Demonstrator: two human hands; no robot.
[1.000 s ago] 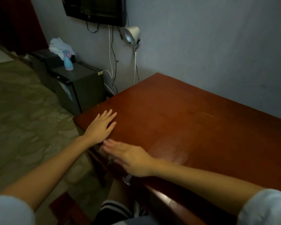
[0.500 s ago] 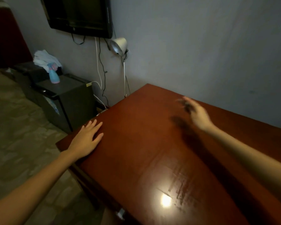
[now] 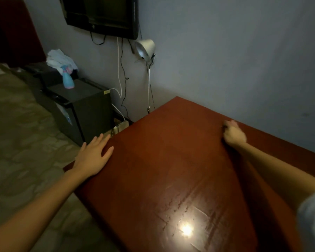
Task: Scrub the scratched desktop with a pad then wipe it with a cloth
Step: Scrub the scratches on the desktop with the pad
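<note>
I face a grey wall (image 3: 225, 51); below its TV (image 3: 102, 15) hang cords and a white lamp (image 3: 145, 49), and a dark cabinet (image 3: 84, 104) stands on stone floor (image 3: 16, 142).

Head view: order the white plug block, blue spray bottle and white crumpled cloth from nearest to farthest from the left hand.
1. White plug block, low down, just beyond the left hand.
2. Blue spray bottle, on the black cabinet.
3. White crumpled cloth, behind the bottle.
</note>
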